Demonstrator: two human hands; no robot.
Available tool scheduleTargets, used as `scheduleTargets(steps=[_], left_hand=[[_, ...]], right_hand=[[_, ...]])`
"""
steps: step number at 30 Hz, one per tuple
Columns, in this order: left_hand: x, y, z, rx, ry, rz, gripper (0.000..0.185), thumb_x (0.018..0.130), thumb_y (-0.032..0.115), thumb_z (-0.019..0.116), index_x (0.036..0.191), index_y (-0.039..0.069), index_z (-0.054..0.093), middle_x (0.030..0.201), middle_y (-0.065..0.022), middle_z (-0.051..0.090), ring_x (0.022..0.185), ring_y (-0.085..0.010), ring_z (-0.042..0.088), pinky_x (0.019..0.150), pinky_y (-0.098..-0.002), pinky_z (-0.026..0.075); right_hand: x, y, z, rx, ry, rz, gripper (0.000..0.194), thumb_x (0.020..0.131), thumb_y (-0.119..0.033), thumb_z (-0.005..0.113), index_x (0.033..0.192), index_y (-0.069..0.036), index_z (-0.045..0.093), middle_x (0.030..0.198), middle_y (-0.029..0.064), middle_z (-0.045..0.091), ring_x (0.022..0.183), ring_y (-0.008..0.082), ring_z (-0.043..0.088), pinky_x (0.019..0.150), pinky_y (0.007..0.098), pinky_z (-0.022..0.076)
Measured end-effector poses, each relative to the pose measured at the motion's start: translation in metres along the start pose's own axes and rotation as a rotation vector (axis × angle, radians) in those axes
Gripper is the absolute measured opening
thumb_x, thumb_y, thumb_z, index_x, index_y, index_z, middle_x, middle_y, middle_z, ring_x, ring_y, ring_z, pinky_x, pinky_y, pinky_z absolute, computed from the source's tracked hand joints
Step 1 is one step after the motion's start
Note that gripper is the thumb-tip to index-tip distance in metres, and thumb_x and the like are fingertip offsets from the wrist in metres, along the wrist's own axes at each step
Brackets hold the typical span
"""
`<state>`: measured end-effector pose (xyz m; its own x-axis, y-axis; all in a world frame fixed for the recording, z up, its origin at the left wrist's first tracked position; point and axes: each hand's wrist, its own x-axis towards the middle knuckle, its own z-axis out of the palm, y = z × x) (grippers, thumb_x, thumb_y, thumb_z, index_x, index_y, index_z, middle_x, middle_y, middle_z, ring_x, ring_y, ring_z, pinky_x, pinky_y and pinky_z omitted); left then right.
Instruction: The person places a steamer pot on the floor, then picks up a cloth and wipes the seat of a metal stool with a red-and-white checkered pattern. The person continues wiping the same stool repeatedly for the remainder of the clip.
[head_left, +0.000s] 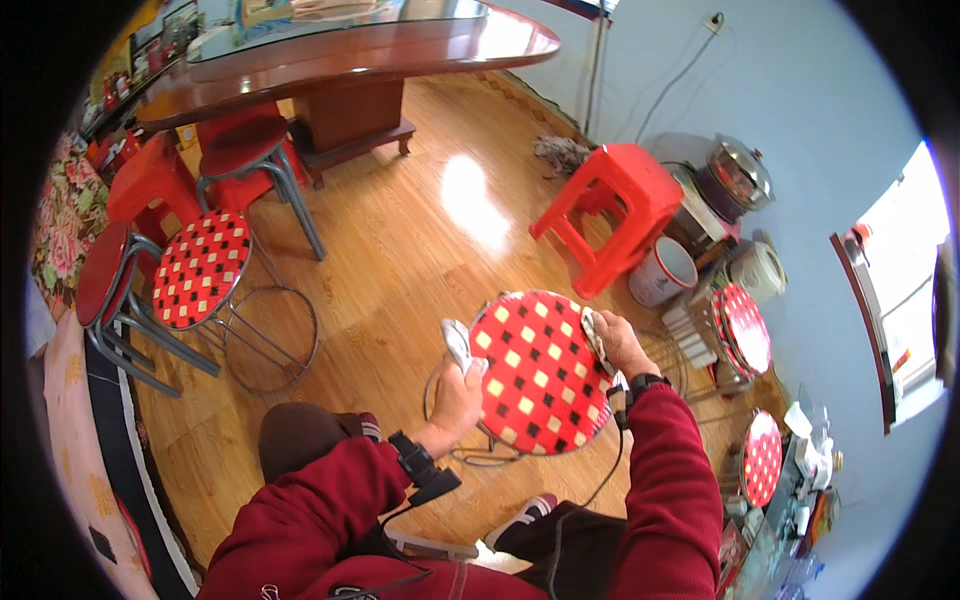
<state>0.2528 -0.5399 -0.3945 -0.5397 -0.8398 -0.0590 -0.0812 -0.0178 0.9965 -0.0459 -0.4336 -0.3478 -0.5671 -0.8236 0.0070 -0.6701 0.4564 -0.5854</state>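
Observation:
A round stool (541, 375) with a red, black and cream checkered seat stands right in front of me, its metal rim and part of its wire base showing. My left hand (454, 405) is at the seat's left edge, closed around a pale cloth (456, 339) that sticks up past the fingers. On the opposite edge, my right hand (622, 341) presses a light patterned cloth (592, 330) against the rim. Whether the two cloths are separate pieces cannot be made out. Both wrists wear black straps with cables.
Another checkered stool (202, 270) and dark red metal-legged stools (244, 142) stand left, below a wooden table (360, 64). A red plastic stool (622, 202), an enamel bucket (662, 274) and a lidded pot (735, 180) line the right wall. More checkered stools (763, 457) are at right.

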Motion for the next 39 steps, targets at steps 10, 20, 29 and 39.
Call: scheduleTargets(steps=[10, 20, 29, 39], left_hand=[[0.016, -0.021, 0.004, -0.069, -0.046, 0.089, 0.051, 0.099, 0.012, 0.050, 0.142, -0.009, 0.032, 0.133, -0.0299, 0.054, 0.121, -0.0386, 0.056, 0.102, -0.0405, 0.044], [0.025, -0.027, 0.000, -0.026, -0.096, 0.083, 0.054, 0.098, 0.013, 0.053, 0.143, -0.008, 0.031, 0.129, -0.0284, 0.057, 0.119, -0.0372, 0.059, 0.100, -0.0407, 0.046], [0.026, -0.028, -0.007, 0.053, -0.114, 0.076, 0.052, 0.097, 0.015, 0.054, 0.140, -0.008, 0.034, 0.118, -0.0279, 0.062, 0.110, -0.0377, 0.062, 0.094, -0.0416, 0.049], [0.028, -0.020, -0.011, -0.058, -0.101, 0.320, 0.030, 0.096, 0.014, 0.052, 0.117, -0.007, 0.056, 0.096, -0.0132, 0.065, 0.090, -0.0229, 0.062, 0.082, -0.0376, 0.050]], right_hand=[[-0.187, -0.040, 0.117, 0.818, 0.850, 0.417, 0.026, 0.095, -0.008, 0.061, 0.115, 0.008, 0.062, 0.096, 0.0143, 0.070, 0.079, 0.0213, 0.066, 0.073, 0.0346, 0.0528], [-0.261, -0.126, 0.080, 0.563, 0.274, 0.284, 0.016, 0.086, -0.011, 0.068, 0.097, 0.001, 0.068, 0.083, 0.0135, 0.070, 0.070, 0.0213, 0.067, 0.064, 0.0356, 0.0523], [-0.167, -0.125, 0.092, -0.487, 0.140, -0.281, 0.057, 0.095, -0.037, 0.058, 0.143, -0.009, 0.046, 0.151, 0.0212, 0.038, 0.143, 0.0358, 0.032, 0.118, 0.0509, 0.0230], [-0.008, -0.087, 0.067, -0.599, 0.055, 0.059, 0.075, 0.094, -0.047, 0.051, 0.153, -0.006, 0.029, 0.156, 0.0246, 0.032, 0.147, 0.0423, 0.023, 0.118, 0.0535, 0.0217]])
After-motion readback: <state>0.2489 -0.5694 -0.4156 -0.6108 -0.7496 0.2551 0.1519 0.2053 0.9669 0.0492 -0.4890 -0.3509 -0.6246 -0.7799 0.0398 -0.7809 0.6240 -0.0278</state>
